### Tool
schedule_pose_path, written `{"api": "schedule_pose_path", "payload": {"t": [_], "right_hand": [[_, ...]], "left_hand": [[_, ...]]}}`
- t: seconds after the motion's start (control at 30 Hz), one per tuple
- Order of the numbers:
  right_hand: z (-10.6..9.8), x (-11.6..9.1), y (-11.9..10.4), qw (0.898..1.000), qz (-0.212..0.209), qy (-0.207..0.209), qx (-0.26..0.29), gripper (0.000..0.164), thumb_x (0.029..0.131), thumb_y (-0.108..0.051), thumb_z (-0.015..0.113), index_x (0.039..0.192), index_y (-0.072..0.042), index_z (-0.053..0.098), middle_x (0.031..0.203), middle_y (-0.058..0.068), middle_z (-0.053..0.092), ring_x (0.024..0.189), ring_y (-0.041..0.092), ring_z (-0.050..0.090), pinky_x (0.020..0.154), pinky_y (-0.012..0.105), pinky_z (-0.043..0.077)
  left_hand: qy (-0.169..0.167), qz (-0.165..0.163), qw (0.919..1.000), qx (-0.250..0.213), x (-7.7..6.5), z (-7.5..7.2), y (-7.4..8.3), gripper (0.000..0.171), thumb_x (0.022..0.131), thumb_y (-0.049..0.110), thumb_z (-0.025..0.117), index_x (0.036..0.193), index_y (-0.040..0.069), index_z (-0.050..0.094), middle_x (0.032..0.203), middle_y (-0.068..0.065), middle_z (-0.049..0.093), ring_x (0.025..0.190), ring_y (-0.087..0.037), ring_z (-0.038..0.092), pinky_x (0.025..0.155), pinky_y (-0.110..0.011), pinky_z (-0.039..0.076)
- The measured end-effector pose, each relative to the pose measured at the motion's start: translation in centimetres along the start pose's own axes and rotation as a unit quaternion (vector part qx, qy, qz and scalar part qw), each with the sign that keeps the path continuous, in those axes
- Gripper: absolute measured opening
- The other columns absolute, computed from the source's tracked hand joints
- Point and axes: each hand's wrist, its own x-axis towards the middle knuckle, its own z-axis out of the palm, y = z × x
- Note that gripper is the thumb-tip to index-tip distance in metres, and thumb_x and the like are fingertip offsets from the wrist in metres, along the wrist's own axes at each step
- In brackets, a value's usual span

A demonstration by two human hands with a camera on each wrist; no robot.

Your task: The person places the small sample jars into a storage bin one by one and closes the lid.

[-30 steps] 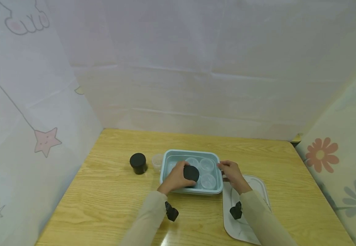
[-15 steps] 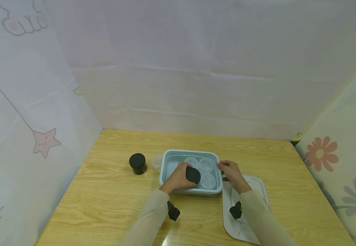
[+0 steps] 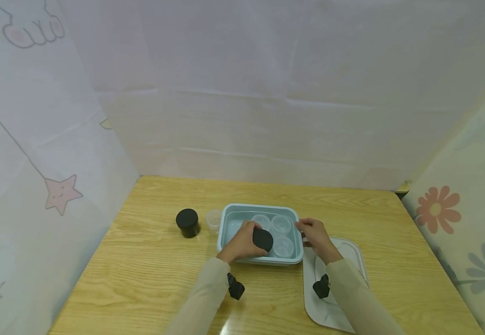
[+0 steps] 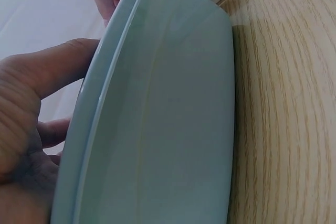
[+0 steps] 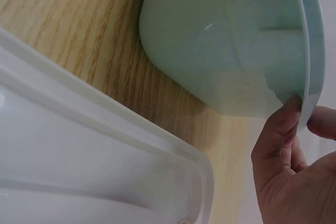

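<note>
Inside a light blue rectangular tub [image 3: 234, 215], my left hand [image 3: 242, 243] grips a round black-lidded jar [image 3: 263, 240] near the front wall. Several clear round cups [image 3: 282, 224] sit beside that jar, toward the tub's right side. My right hand [image 3: 315, 236] pinches the tub's right rim between thumb and fingers, which the right wrist view shows close up. In the left wrist view, the tub's wall [image 4: 173, 103] hides the jar, and my left thumb reaches over the rim.
Left of the tub stand another black jar [image 3: 188, 223] and a clear cup [image 3: 214, 220] close to its wall. A white lid-like tray [image 3: 315, 307] lies under my right forearm on the wooden table [image 3: 133, 270]. Fabric walls enclose the table's back and sides.
My left hand and the black-lidded jar have shifted slightly right inside the tub since a second ago. During the last half second hardly anything has moved. My right hand stays on the rim.
</note>
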Motion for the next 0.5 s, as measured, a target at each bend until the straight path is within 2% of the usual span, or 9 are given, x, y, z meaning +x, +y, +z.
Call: {"api": "schedule_pose_path", "payload": {"t": [0.5], "right_hand": [[0.02, 0.05, -0.11, 1.0, 0.004, 0.001, -0.001, 0.04, 0.099, -0.02, 0.049, 0.131, 0.004, 0.047, 0.109, 0.011, 0.058, 0.083, 0.014, 0.057, 0.065, 0.026, 0.052]], "left_hand": [[-0.004, -0.004, 0.9999, -0.009, -0.02, -0.15, -0.09, 0.07, 0.07, 0.023, 0.085, 0.127, 0.005, 0.049, 0.12, -0.014, 0.045, 0.107, -0.025, 0.051, 0.094, -0.042, 0.046]]}}
